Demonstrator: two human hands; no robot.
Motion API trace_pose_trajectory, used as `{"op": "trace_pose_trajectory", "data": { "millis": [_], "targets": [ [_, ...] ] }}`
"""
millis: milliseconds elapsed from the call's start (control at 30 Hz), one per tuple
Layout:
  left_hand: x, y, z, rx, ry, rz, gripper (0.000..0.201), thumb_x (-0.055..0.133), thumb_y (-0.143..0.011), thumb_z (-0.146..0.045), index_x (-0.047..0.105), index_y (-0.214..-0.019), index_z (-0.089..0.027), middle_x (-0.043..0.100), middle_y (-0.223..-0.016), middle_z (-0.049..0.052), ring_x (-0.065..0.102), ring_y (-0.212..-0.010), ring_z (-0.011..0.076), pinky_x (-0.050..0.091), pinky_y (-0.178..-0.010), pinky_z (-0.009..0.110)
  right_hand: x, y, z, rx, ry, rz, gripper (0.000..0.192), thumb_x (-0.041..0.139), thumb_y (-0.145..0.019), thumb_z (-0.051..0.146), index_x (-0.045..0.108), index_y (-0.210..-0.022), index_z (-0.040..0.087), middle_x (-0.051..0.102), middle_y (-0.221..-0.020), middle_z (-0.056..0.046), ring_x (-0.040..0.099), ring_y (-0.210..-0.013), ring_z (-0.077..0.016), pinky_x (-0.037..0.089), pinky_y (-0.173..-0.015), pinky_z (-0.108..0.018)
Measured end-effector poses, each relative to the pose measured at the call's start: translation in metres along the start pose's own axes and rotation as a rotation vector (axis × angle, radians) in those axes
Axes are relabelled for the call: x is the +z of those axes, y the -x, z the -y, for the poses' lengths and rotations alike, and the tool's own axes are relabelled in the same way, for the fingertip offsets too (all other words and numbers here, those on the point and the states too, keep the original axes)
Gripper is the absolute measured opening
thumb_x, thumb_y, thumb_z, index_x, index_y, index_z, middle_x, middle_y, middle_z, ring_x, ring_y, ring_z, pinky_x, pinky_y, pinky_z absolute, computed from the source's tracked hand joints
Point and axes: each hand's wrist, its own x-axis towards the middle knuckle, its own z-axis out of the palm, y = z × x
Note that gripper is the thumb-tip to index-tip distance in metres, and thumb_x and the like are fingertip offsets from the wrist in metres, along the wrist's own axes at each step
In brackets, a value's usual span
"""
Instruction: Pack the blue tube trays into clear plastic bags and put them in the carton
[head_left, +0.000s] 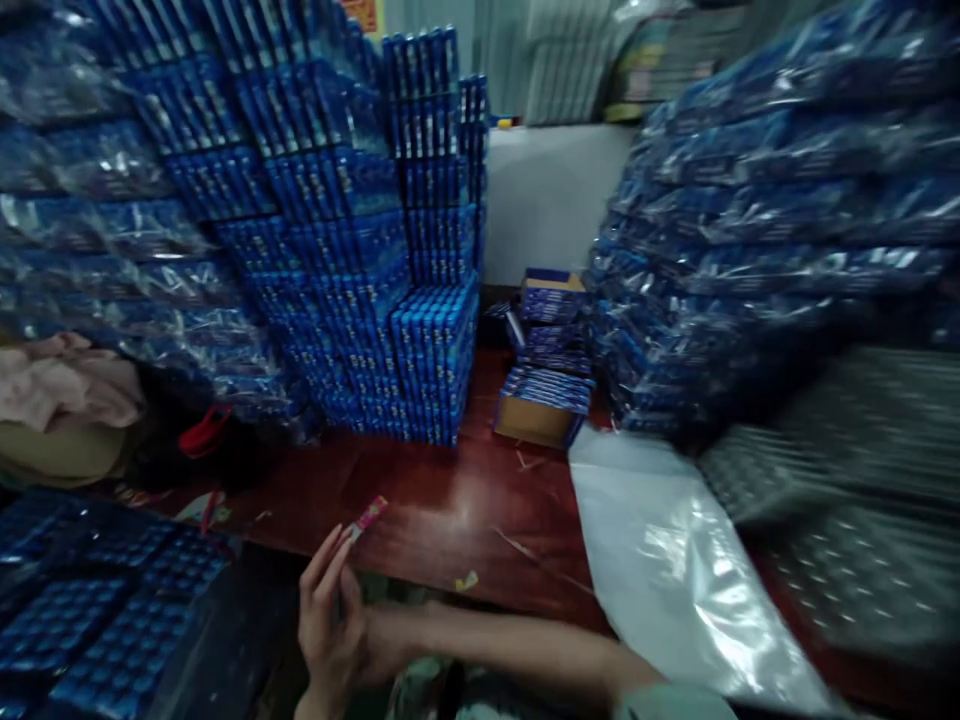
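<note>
My left hand (328, 618) is raised at the bottom of the view, over the near edge of the dark red wooden table (450, 510), with its fingers pointing up. A small pink strip (369, 515) sticks out from its fingertips and seems pinched there. My right hand (384, 640) lies just behind the left one, mostly hidden by it. Its bare forearm reaches in from the lower right, so its grip does not show.
Tall stacks of blue plastic-wrapped packs (352, 250) fill the left and centre, with more (757, 230) on the right. An open cardboard box of blue packs (544, 400) stands between them. Clear plastic bags (675, 580) lie at the right, blue packs (90, 610) at bottom left.
</note>
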Motion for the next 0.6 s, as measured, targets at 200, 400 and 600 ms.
{"op": "trace_pose_trajectory", "data": {
  "millis": [200, 400, 600],
  "targets": [
    [0.058, -0.029, -0.028, -0.036, 0.185, 0.196, 0.035, 0.047, -0.088, -0.015, 0.054, -0.122, -0.023, 0.055, -0.123, 0.008, 0.054, -0.115, 0.0186, 0.044, -0.098, 0.035, -0.083, 0.157, -0.043, 0.494, 0.293, -0.561, 0.034, 0.05, -0.079, 0.015, 0.063, -0.109, 0.018, 0.065, -0.114, -0.01, 0.058, -0.107, -0.0219, 0.045, -0.091, -0.035],
    [0.162, -0.067, -0.086, 0.181, 0.379, 0.354, 0.033, 0.041, -0.09, -0.012, 0.055, -0.119, -0.022, 0.057, -0.12, 0.008, 0.054, -0.113, 0.0163, 0.045, -0.098, 0.034, -0.199, 0.241, -0.148, 0.939, 0.839, -0.737, 0.053, 0.043, -0.08, 0.005, 0.049, -0.13, 0.023, 0.041, -0.142, -0.012, 0.031, -0.133, -0.0296, 0.022, -0.105, -0.059],
    [0.19, -0.099, -0.092, 0.316, 0.291, 0.287, 0.039, 0.04, -0.091, -0.012, 0.049, -0.127, -0.023, 0.051, -0.128, 0.01, 0.049, -0.12, 0.0172, 0.041, -0.102, 0.036, -0.204, 0.256, -0.18, 0.702, 1.081, -0.623, 0.033, 0.04, -0.086, 0.008, 0.063, -0.105, 0.02, 0.064, -0.112, -0.009, 0.052, -0.11, -0.0222, 0.034, -0.099, -0.04]
  ]
}}
